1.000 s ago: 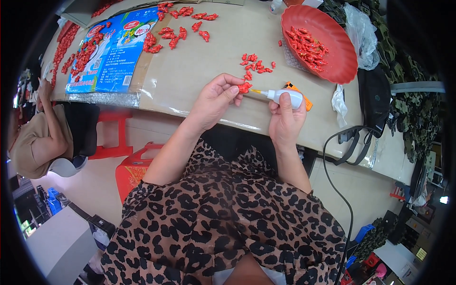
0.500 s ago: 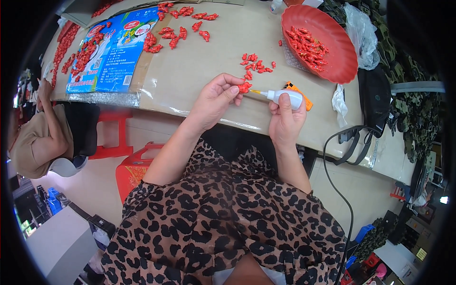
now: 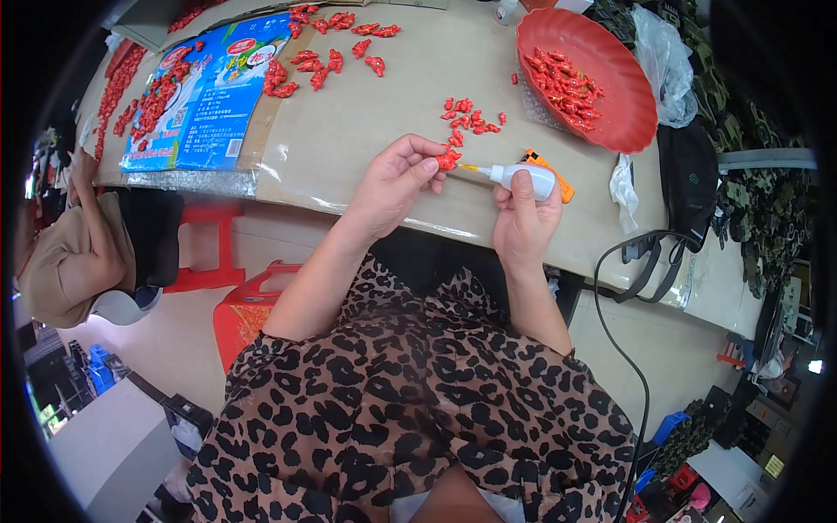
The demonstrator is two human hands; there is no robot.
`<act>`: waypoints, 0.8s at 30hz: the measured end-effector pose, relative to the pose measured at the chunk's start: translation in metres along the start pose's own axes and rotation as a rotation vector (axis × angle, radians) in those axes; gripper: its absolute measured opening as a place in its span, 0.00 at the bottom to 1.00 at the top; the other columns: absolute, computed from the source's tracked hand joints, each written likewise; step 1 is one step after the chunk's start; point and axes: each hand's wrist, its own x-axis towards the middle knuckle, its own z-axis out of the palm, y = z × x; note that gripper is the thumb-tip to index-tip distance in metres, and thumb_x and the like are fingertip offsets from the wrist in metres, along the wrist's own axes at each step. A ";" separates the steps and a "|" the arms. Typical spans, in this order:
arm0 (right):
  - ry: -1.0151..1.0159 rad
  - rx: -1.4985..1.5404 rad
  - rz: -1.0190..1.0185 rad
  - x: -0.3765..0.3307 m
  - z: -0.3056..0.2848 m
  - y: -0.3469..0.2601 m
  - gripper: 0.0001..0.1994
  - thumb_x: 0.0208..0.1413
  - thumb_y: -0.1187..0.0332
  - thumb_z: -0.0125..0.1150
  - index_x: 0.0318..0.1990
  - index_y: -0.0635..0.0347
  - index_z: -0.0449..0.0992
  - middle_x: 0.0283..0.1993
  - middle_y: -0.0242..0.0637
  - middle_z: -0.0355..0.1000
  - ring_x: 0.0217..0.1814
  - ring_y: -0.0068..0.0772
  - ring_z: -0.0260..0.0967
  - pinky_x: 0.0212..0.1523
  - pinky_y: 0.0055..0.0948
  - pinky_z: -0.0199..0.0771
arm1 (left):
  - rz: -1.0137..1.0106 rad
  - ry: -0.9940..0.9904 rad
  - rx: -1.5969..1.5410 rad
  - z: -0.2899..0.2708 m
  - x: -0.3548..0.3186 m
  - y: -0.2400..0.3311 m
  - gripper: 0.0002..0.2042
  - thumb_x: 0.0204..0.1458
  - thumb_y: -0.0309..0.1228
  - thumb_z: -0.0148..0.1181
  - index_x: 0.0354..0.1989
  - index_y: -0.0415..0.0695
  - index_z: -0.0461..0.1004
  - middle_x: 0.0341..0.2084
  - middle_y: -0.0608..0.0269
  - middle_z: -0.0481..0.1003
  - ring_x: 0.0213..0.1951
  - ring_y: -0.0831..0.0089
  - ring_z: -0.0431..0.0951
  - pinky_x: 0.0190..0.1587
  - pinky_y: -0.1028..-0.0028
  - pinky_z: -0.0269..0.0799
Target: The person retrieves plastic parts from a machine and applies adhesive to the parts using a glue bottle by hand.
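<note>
Between the thumb and fingers of my left hand [image 3: 398,185] is a small shiny red figurine [image 3: 448,160], pinched over the table's near side. My right hand [image 3: 528,220] is wrapped round a white squeeze bottle [image 3: 527,180], which lies nearly level with its thin yellowish nozzle [image 3: 475,167] pointing left. The nozzle's tip meets the figurine or stops just short of it; I cannot tell which. Just beyond my hands lies a loose group of small red pieces [image 3: 478,122]. An orange packet or box [image 3: 558,179] shows partly behind the bottle.
A red scalloped bowl [image 3: 629,122] with red pieces stands at the far right, near a crumpled tissue [image 3: 622,196] and black bag [image 3: 689,187]. More red figurines [image 3: 336,59] lie far left beside a blue printed cardboard sheet [image 3: 209,113]. Another person [image 3: 78,248] sits at left.
Almost nothing differs. Both hands keep their hold, with the bottle's nozzle still at the red figurine.
</note>
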 end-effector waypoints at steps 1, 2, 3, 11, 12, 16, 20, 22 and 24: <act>0.001 0.000 0.000 0.000 0.000 0.000 0.06 0.49 0.71 0.52 0.32 0.61 0.64 0.25 0.33 0.64 0.22 0.19 0.58 0.22 0.17 0.56 | 0.000 0.000 0.000 0.000 0.000 0.000 0.07 0.50 0.23 0.44 0.37 0.37 0.62 0.31 0.61 0.68 0.31 0.79 0.66 0.35 0.79 0.63; 0.005 0.003 -0.003 0.000 0.000 0.000 0.06 0.49 0.71 0.52 0.32 0.61 0.64 0.25 0.33 0.64 0.21 0.19 0.57 0.22 0.17 0.55 | 0.000 -0.001 0.001 0.000 0.000 0.000 0.07 0.50 0.23 0.44 0.37 0.37 0.62 0.31 0.61 0.68 0.31 0.78 0.66 0.35 0.79 0.64; 0.009 0.006 -0.005 0.000 0.000 0.000 0.06 0.49 0.71 0.52 0.32 0.61 0.64 0.24 0.32 0.64 0.21 0.19 0.57 0.22 0.17 0.55 | 0.000 -0.001 0.003 0.000 0.000 0.000 0.07 0.50 0.23 0.44 0.37 0.37 0.62 0.31 0.61 0.68 0.31 0.78 0.66 0.35 0.79 0.64; 0.000 0.055 0.007 0.001 0.000 0.001 0.06 0.50 0.70 0.52 0.32 0.62 0.64 0.25 0.32 0.64 0.21 0.19 0.57 0.22 0.18 0.55 | 0.001 0.029 -0.009 0.002 0.000 0.001 0.07 0.49 0.26 0.47 0.36 0.39 0.62 0.29 0.61 0.68 0.32 0.77 0.67 0.35 0.77 0.64; -0.011 0.118 0.023 0.002 -0.001 0.001 0.07 0.49 0.69 0.52 0.32 0.62 0.64 0.25 0.32 0.64 0.21 0.19 0.58 0.22 0.18 0.56 | 0.003 0.034 -0.018 0.002 0.001 0.001 0.07 0.49 0.26 0.47 0.36 0.39 0.62 0.29 0.61 0.68 0.32 0.77 0.67 0.35 0.77 0.64; 0.023 0.287 0.122 0.004 0.001 -0.006 0.07 0.51 0.67 0.50 0.31 0.61 0.64 0.24 0.32 0.64 0.21 0.20 0.57 0.21 0.19 0.55 | -0.039 0.003 -0.105 0.001 0.000 0.004 0.07 0.51 0.28 0.46 0.36 0.39 0.62 0.28 0.61 0.68 0.30 0.76 0.67 0.34 0.77 0.64; -0.014 0.363 0.195 0.005 0.002 -0.010 0.07 0.52 0.66 0.48 0.31 0.60 0.65 0.25 0.33 0.64 0.21 0.21 0.57 0.22 0.19 0.54 | -0.080 0.006 -0.122 0.002 -0.001 0.006 0.09 0.53 0.32 0.42 0.35 0.39 0.62 0.24 0.62 0.67 0.26 0.77 0.65 0.29 0.78 0.61; -0.018 0.359 0.203 0.005 0.004 -0.011 0.07 0.52 0.66 0.48 0.31 0.60 0.65 0.25 0.33 0.64 0.22 0.21 0.57 0.22 0.19 0.54 | -0.098 0.002 -0.142 0.002 -0.001 0.007 0.10 0.53 0.34 0.41 0.34 0.39 0.63 0.22 0.63 0.66 0.24 0.78 0.64 0.27 0.78 0.60; -0.041 0.331 0.196 0.006 0.006 -0.011 0.07 0.52 0.66 0.48 0.32 0.61 0.65 0.25 0.33 0.64 0.22 0.21 0.57 0.22 0.20 0.54 | -0.112 -0.016 -0.140 0.002 -0.001 0.007 0.11 0.54 0.34 0.39 0.32 0.38 0.63 0.19 0.65 0.63 0.22 0.77 0.62 0.25 0.78 0.59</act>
